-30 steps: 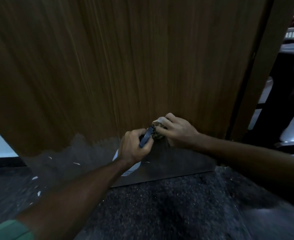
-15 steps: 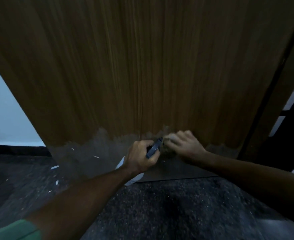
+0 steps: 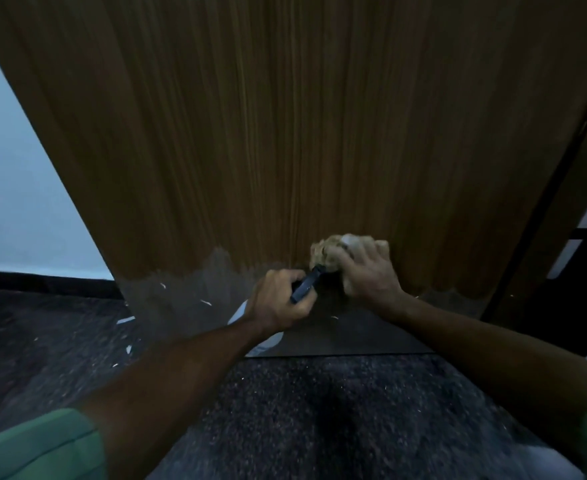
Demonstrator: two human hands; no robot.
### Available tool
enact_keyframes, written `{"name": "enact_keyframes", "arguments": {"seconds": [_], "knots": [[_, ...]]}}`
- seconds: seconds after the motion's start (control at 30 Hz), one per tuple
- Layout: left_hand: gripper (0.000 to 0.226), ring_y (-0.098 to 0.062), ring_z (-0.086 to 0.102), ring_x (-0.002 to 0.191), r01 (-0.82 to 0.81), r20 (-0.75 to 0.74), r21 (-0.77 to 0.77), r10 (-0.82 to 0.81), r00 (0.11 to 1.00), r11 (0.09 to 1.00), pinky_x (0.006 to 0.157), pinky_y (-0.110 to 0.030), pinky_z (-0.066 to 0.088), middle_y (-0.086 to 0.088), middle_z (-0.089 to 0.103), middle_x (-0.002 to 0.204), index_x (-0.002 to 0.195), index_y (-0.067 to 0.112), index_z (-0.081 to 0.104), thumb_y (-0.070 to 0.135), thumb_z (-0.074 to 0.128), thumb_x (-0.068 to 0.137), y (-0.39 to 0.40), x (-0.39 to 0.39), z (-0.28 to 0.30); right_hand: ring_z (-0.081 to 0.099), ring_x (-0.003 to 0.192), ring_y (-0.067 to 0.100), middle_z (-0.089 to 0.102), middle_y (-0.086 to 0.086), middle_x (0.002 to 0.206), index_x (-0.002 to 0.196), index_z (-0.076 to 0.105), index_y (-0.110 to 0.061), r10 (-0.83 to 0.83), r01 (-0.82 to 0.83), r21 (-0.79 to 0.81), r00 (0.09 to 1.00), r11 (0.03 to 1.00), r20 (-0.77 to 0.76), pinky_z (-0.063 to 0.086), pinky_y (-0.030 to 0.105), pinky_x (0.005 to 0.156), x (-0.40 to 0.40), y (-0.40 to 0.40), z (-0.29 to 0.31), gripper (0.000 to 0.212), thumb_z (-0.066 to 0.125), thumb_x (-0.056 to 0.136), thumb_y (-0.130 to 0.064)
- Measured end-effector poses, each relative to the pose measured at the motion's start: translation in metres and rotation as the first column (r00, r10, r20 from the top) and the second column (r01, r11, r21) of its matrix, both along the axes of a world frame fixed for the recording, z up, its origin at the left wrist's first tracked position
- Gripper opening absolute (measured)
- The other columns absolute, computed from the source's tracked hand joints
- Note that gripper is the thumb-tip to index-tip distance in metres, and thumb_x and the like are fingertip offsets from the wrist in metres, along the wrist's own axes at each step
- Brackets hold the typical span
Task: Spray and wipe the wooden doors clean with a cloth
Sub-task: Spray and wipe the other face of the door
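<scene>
We note the right hand (image 3: 368, 271), clutching the bunched cloth (image 3: 326, 252), has climbed from the door's (image 3: 285, 133) worn grey bottom edge onto brown wood. The left hand (image 3: 280, 301) grips the spray bottle (image 3: 307, 289) (nozzle just beside the cloth). Wiping of the lower panel continues.

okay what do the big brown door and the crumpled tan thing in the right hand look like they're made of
Brown door: wood or wood-look laminate, judging by the straight vertical grain lines and dull sheen; its bottom strip looks grey and worn. Crumpled tan cloth gripped by the right hand: seemingly soft fabric, bunched into irregular folds, though blur hides any weave.
</scene>
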State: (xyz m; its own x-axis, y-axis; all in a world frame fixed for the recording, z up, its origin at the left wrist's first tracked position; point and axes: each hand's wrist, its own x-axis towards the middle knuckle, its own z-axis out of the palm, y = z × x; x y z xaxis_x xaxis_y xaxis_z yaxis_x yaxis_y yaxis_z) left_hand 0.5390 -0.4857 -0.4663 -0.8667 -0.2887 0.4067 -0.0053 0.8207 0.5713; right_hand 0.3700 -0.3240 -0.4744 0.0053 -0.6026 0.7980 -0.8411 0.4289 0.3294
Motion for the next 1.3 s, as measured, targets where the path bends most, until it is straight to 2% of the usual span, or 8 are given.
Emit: {"name": "enact_keyframes", "arguments": {"seconds": [0.1, 0.27, 0.47, 0.67, 0.87, 0.97, 1.13, 1.3], "knots": [[0.031, -0.016, 0.05, 0.046, -0.025, 0.005, -0.026, 0.025, 1.0, 0.999, 0.048, -0.037, 0.035, 0.0, 0.053, 0.054, 0.062, 0.019, 0.049, 0.04, 0.059, 0.083, -0.006, 0.01, 0.003, 0.048, 0.106, 0.033, 0.046, 0.014, 0.127, 0.13, 0.057, -0.02, -0.021, 0.021, -0.074, 1.0, 0.997, 0.008, 0.039, 0.047, 0.085, -0.004, -0.008, -0.007, 0.039, 0.061, 0.091, -0.024], [0.031, -0.015, 0.047, 0.046, -0.063, 0.039, -0.021, 0.064, 0.997, 0.998, 0.049, -0.032, 0.031, 0.002, 0.051, 0.053, 0.06, 0.021, 0.046, 0.038, 0.058, 0.083, -0.02, 0.029, 0.005, 0.052, 0.109, 0.03, 0.054, 0.01, 0.134, 0.131, 0.058, -0.021, 0.219, -0.045, 0.521, 0.936, 0.853, -0.277, 0.039, 0.044, 0.086, -0.013, -0.004, -0.052, 0.037, 0.061, 0.094, -0.023], [0.032, -0.017, 0.047, 0.046, -0.092, 0.083, -0.073, 0.098, 0.992, 0.993, 0.048, -0.038, 0.034, 0.002, 0.05, 0.051, 0.061, 0.018, 0.047, 0.04, 0.059, 0.08, -0.031, 0.047, 0.007, 0.044, 0.107, 0.032, 0.044, 0.014, 0.125, 0.129, 0.06, -0.017, -0.061, 0.085, -0.149, 0.985, 0.985, 0.159, 0.036, 0.045, 0.087, 0.029, -0.039, 0.011, 0.044, 0.06, 0.085, -0.017], [0.029, -0.011, 0.048, 0.046, -0.093, 0.14, -0.053, 0.1, 0.985, 0.994, 0.049, -0.039, 0.041, 0.006, 0.053, 0.054, 0.062, 0.024, 0.051, 0.04, 0.062, 0.084, -0.035, 0.06, 0.015, 0.051, 0.112, 0.03, 0.055, 0.011, 0.137, 0.14, 0.055, -0.023, 0.232, 0.002, 0.601, 0.921, 0.799, -0.312, 0.044, 0.042, 0.086, 0.013, -0.037, -0.041, 0.044, 0.05, 0.096, -0.026], [0.034, -0.007, 0.044, 0.044, -0.105, 0.18, -0.077, 0.118, 0.977, 0.991, 0.047, -0.028, 0.029, 0.008, 0.05, 0.052, 0.061, 0.025, 0.049, 0.03, 0.067, 0.09, -0.037, 0.066, 0.013, 0.05, 0.101, 0.031, 0.05, 0.017, 0.125, 0.136, 0.057, -0.016, 0.105, -0.087, -0.107, 0.979, 0.99, 0.173, 0.048, 0.041, 0.083, 0.047, -0.056, 0.017, 0.046, 0.059, 0.09, -0.01], [0.037, -0.007, 0.043, 0.043, -0.122, 0.219, -0.084, 0.137, 0.966, 0.989, 0.047, -0.028, 0.027, 0.008, 0.049, 0.051, 0.059, 0.024, 0.047, 0.03, 0.068, 0.09, -0.044, 0.068, 0.004, 0.05, 0.099, 0.029, 0.052, 0.015, 0.123, 0.131, 0.062, -0.014, 0.1, -0.056, -0.207, 0.974, 0.977, 0.204, 0.048, 0.038, 0.082, 0.052, -0.061, 0.036, 0.043, 0.058, 0.089, -0.006], [0.041, -0.009, 0.047, 0.046, -0.211, 0.263, -0.116, 0.235, 0.936, 0.971, 0.048, -0.03, 0.027, 0.008, 0.048, 0.051, 0.056, 0.024, 0.046, 0.037, 0.071, 0.087, -0.061, 0.076, -0.003, 0.05, 0.105, 0.034, 0.046, 0.018, 0.131, 0.143, 0.056, -0.012, 0.061, -0.058, -0.054, 0.997, 0.997, 0.053, 0.043, 0.046, 0.082, 0.039, -0.058, 0.006, 0.054, 0.063, 0.091, -0.026], [0.035, -0.009, 0.049, 0.047, -0.211, 0.214, -0.092, 0.226, 0.95, 0.973, 0.05, -0.029, 0.03, 0.007, 0.051, 0.052, 0.059, 0.025, 0.049, 0.037, 0.068, 0.086, -0.065, 0.084, 0.002, 0.054, 0.112, 0.03, 0.049, 0.012, 0.14, 0.153, 0.042, -0.009, 0.204, -0.033, 0.43, 0.91, 0.902, -0.36, 0.047, 0.042, 0.083, 0.026, -0.063, -0.049, 0.051, 0.038, 0.103, -0.019]]}}
